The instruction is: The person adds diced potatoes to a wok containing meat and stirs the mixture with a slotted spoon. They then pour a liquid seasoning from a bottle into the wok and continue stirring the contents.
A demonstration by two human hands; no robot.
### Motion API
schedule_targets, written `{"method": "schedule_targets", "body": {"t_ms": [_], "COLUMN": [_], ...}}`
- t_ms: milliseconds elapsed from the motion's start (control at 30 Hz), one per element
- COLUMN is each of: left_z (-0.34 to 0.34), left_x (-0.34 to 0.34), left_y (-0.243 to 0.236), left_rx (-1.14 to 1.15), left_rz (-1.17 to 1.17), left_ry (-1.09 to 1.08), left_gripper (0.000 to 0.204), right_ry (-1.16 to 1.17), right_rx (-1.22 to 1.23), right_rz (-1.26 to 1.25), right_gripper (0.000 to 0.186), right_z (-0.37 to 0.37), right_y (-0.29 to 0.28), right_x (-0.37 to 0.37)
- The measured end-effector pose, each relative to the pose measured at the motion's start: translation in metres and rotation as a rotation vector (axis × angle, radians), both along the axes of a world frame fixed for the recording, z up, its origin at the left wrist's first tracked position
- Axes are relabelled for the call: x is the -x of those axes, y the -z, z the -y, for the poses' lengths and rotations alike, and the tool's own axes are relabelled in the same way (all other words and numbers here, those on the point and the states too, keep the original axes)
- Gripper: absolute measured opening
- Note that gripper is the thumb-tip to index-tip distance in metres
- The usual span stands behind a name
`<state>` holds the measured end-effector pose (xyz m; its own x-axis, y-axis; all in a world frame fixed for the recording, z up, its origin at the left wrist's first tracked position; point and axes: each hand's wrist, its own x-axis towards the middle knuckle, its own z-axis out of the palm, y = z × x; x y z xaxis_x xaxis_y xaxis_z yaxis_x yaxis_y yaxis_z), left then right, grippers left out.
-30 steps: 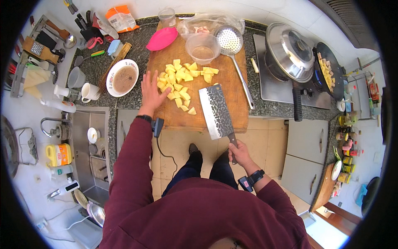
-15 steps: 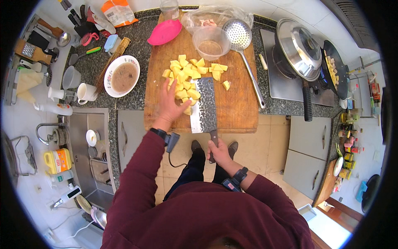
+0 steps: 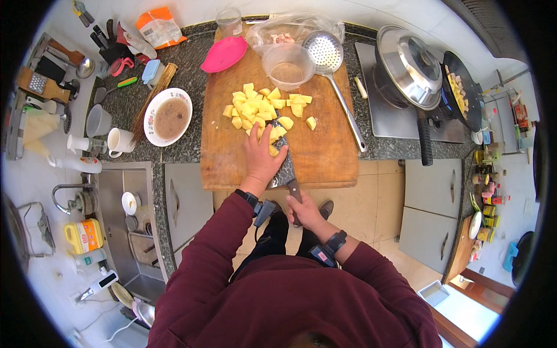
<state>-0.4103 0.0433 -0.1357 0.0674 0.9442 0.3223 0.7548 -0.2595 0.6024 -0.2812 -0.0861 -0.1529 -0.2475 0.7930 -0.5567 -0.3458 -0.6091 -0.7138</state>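
Observation:
A heap of yellow potato chunks (image 3: 250, 105) lies on the wooden cutting board (image 3: 329, 159). My right hand (image 3: 306, 211) is closed around the brown handle of a cleaver (image 3: 284, 173), whose blade points away over the board into the near side of the heap. My left hand (image 3: 264, 158) rests across the blade with its fingers spread, the fingertips against the nearest chunks. Several chunks lie on or against the blade; the left hand and the potato hide much of it. A single chunk (image 3: 311, 123) sits apart to the right.
On the board's far part are a pink dish (image 3: 223, 54), a clear plastic bowl (image 3: 288, 72) and a skimmer (image 3: 333, 69). A bowl of cloudy brownish liquid (image 3: 172, 116) stands left. To the right is a lidded wok (image 3: 409, 69) on the stove; the sink (image 3: 145, 285) is at left.
My left hand has moved right and nearer, from the heap's left side onto the cleaver. The blade now shows narrower and more covered, with some chunks shifted onto or against it.

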Motion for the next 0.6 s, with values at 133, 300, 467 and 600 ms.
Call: {"method": "schedule_targets", "body": {"t_ms": [133,300,467,600], "left_z": [0.007,0.008,-0.003,-0.015], "left_x": [-0.012,-0.027,-0.059,-0.115], "left_y": [-0.013,-0.04,-0.081,-0.121], "left_rx": [-0.012,-0.067,-0.089,-0.116], "left_rz": [0.05,0.021,-0.03,-0.039], "left_ry": [0.041,0.025,0.058,0.161], "left_gripper": [0.058,0.057,0.059,0.06], "right_ry": [-0.014,-0.02,0.01,0.095], "right_rx": [-0.024,-0.069,-0.073,-0.151], "right_rz": [-0.024,-0.051,-0.061,-0.106], "right_gripper": [0.015,0.014,0.014,0.015], "right_z": [0.006,0.006,-0.002,-0.005], "right_y": [-0.016,-0.041,-0.074,-0.106], "right_x": [-0.018,-0.038,-0.066,-0.111]}}
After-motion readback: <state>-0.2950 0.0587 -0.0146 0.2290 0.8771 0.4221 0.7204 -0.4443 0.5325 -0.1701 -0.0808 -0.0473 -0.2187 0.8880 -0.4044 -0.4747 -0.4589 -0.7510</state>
